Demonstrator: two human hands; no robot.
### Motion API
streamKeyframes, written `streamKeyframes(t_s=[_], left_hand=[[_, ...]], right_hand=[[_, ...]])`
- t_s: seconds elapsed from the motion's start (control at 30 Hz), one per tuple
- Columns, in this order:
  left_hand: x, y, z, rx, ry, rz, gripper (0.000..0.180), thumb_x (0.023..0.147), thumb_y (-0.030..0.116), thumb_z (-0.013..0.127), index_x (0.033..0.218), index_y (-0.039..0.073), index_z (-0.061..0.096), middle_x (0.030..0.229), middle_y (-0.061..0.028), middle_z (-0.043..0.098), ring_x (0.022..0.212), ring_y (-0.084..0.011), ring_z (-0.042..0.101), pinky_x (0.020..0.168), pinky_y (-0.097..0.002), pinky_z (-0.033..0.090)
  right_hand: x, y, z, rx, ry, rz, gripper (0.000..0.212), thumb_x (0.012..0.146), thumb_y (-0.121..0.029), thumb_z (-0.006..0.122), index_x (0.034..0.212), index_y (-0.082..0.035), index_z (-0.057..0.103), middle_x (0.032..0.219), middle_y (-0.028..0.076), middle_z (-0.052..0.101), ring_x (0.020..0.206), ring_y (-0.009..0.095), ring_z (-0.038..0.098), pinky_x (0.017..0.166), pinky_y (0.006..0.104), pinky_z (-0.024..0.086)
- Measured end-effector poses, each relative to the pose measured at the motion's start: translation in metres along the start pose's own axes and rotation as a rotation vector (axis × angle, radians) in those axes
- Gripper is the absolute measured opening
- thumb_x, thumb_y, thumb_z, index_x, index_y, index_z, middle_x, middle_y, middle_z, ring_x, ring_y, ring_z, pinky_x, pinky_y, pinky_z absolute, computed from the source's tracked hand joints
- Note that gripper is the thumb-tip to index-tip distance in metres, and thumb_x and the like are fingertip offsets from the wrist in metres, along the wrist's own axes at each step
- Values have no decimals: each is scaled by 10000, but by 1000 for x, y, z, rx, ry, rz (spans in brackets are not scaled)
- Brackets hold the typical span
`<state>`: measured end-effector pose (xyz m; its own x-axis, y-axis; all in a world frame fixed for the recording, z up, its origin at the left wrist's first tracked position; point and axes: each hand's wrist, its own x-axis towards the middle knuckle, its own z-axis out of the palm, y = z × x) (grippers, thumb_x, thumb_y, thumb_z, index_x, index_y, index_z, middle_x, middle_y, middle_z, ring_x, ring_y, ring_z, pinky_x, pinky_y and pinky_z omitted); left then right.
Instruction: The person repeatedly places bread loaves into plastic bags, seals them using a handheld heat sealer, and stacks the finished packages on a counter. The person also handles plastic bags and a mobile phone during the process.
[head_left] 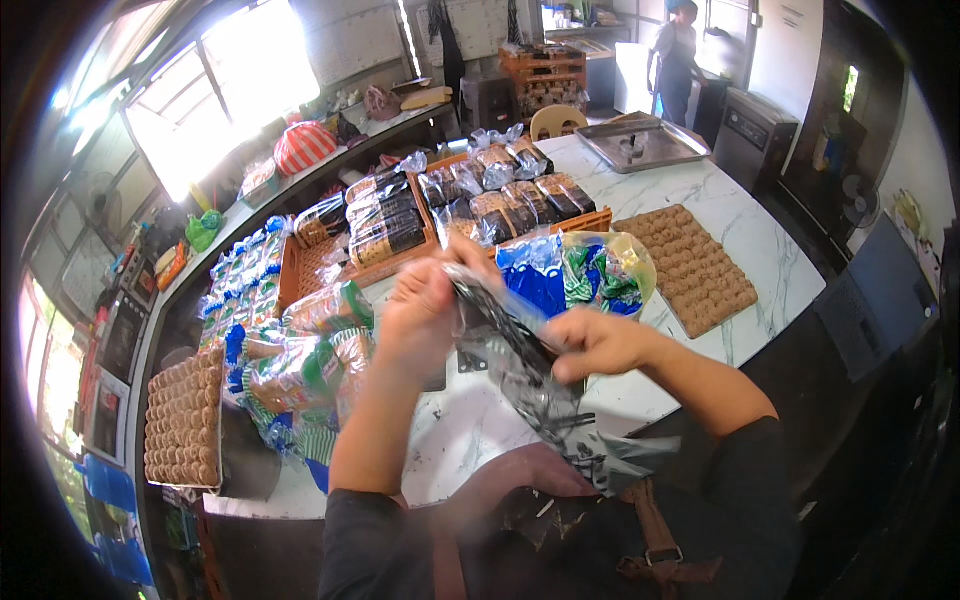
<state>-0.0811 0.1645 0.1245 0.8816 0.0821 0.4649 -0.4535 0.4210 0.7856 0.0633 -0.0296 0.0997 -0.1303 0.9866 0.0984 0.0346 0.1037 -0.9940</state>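
Both my hands hold a bunch of black and clear plastic bags (535,395) above the near side of the table, its lower end hanging toward my apron. My left hand (422,295) is closed round the upper end of the bunch. My right hand (600,342) pinches its edge farther down, thumb on top. Just beyond the bags stands a clear tub (648,268) of blue and green-striped plastic packaging. Bagged bread packs (300,370) with green and blue wrapping are piled left of my left arm. Motion blurs the fingers a little.
Orange crates (430,235) of bagged loaves with black labels stand mid-table. A slab of brown rolls (685,265) lies at right, and a tray of rolls (185,420) at left. A metal tray (640,148) rests at the far end. A person (678,65) stands in the background.
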Motion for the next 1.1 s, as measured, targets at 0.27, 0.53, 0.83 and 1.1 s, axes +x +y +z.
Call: streamKeyframes(t_s=[0.27, 0.53, 0.83, 1.1], left_hand=[[-21, -59, 4, -388, 222, -286, 637, 924, 404, 603, 1405, 40, 396, 1231, -146, 604, 1005, -220, 639, 731, -352, 550], [-23, -32, -21, -357, 493, -2, 422, 991, 348, 512, 1257, 20, 510, 1058, -150, 657, 815, -245, 669, 653, -369, 561], [-33, -81, -44, -789, -63, -243, 552, 970, 400, 511, 1366, 20, 450, 1296, -197, 561, 1145, -295, 591, 964, -457, 483], [-37, -56, -56, -427, 522, -17, 293, 979, 340, 517, 1114, 90, 586, 1081, -81, 645, 930, -258, 650, 881, -451, 527]], right_hand=[[13, -23, -28, 814, 684, -510, 294, 957, -347, 594, 1038, -65, 575, 750, 54, 604, 573, 150, 577, 542, 272, 522], [21, 10, -1, 633, 171, -42, 459, 923, -378, 642, 1190, -21, 531, 795, 67, 633, 587, 141, 595, 477, 247, 451], [22, 0, -11, 974, 479, -657, 312, 974, -368, 535, 972, -64, 610, 1011, 143, 661, 927, 266, 663, 787, 400, 558], [42, 60, 31, 1252, 384, -272, 433, 970, -309, 565, 1332, -107, 440, 1082, 116, 647, 875, 198, 682, 564, 292, 535]])
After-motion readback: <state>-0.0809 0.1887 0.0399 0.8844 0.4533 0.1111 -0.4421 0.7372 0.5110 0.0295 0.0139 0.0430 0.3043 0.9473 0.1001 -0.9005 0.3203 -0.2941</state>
